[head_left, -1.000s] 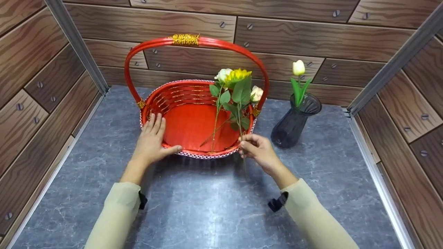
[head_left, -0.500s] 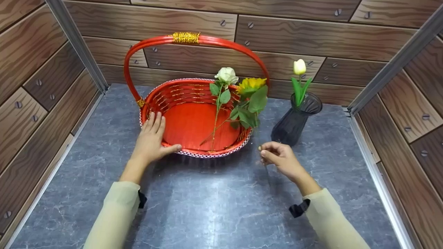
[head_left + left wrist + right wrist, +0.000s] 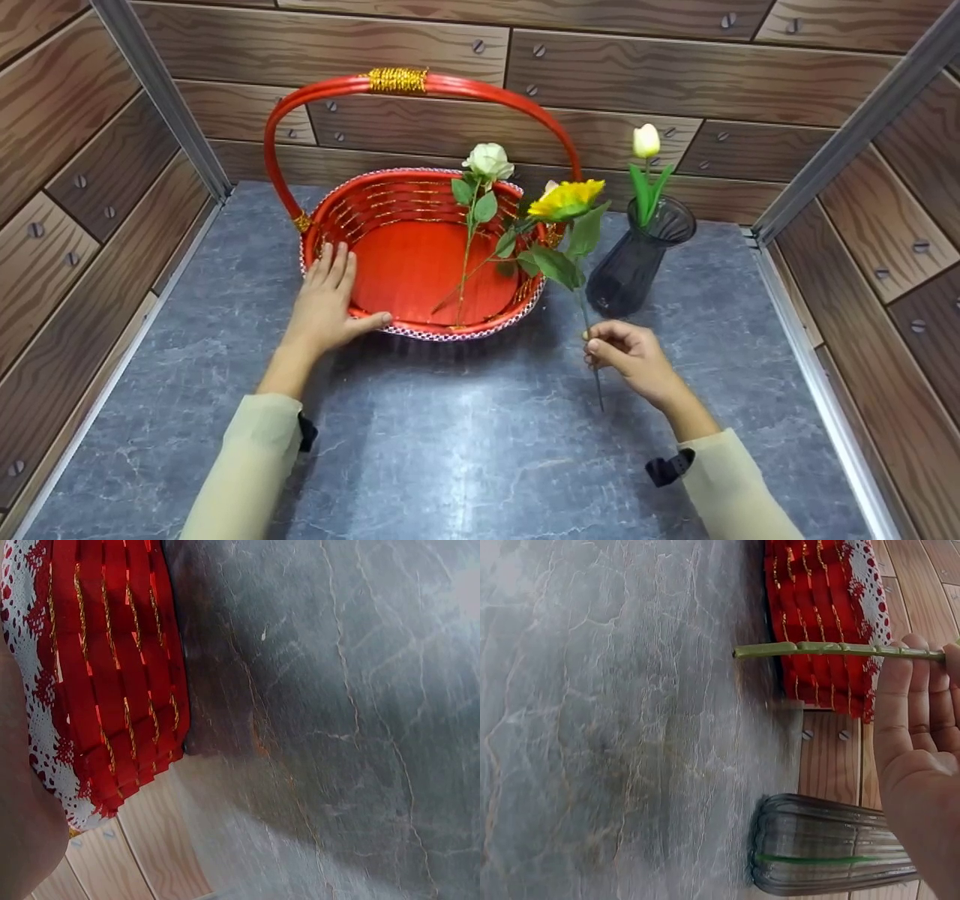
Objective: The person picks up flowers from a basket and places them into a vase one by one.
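Note:
My right hand [image 3: 630, 360] pinches the green stem [image 3: 825, 649] of a yellow sunflower [image 3: 568, 201] between thumb and fingers. The flower is upright in front of the basket's right side, its stem end pointing down toward me. My left hand [image 3: 324, 304] rests with straight fingers on the front left rim of a red woven basket [image 3: 405, 270] with a tall arched handle. A white rose [image 3: 489, 162] leans inside the basket on the right. Another pale bloom is mostly hidden behind the sunflower. In the left wrist view the basket's side [image 3: 112, 652] and lace trim show beside the hand.
A dark glass vase [image 3: 630, 270] holding one white tulip [image 3: 646, 142] stands right of the basket, close beyond my right hand. Wood-patterned panels [image 3: 600, 82] enclose the grey marbled surface [image 3: 450, 450] at the back and both sides.
My right hand has moved right and toward me, bringing the sunflower out from over the basket to its right front. My left hand has stayed on the rim.

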Demonstrator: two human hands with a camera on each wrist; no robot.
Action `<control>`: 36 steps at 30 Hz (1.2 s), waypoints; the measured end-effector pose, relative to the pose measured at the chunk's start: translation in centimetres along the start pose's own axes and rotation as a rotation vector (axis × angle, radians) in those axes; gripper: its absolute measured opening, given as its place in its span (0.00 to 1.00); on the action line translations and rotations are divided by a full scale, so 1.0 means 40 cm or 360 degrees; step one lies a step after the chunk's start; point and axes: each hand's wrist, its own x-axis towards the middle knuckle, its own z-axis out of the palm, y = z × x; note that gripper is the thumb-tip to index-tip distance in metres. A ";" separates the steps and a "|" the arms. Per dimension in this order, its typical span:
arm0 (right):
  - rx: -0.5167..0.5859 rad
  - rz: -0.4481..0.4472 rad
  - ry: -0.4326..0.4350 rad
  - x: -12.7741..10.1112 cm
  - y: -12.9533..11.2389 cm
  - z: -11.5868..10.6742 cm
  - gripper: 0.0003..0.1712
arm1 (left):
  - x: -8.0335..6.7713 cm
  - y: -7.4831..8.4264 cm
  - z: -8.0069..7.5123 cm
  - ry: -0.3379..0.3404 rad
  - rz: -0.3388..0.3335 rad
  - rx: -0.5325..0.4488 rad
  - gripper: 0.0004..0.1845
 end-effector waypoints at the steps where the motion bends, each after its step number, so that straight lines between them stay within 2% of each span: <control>1: 0.0011 -0.0009 0.0008 -0.004 0.000 -0.003 0.14 | 0.000 0.000 0.000 -0.0002 0.0000 0.0001 0.64; 6: 0.0106 -0.0041 0.0063 -0.020 0.003 -0.017 0.14 | 0.001 0.000 0.001 0.0011 0.0003 0.0005 0.65; 11: 0.0151 -0.0001 0.0153 -0.030 0.001 -0.025 0.16 | 0.002 0.001 0.001 0.0028 0.0013 -0.0009 0.64; 16: 0.0183 0.0004 0.0261 -0.030 -0.010 -0.029 0.12 | -0.002 -0.001 0.001 0.0028 0.0007 -0.0015 0.64; 20: 0.0283 -0.0033 0.0363 -0.024 -0.020 -0.034 0.09 | 0.000 -0.002 0.001 0.0039 0.0021 -0.0009 0.65; 26: 0.0464 -0.0057 0.0500 -0.016 -0.030 -0.039 0.12 | 0.000 0.000 0.001 0.0020 0.0009 -0.0016 0.65; 32: 0.0579 -0.0058 0.0634 -0.005 -0.039 -0.045 0.04 | 0.000 0.001 0.001 0.0012 0.0011 -0.0005 0.64; 36: 0.0680 -0.0100 0.0674 0.010 -0.051 -0.053 0.04 | -0.001 0.002 0.000 0.0012 0.0009 0.0006 0.64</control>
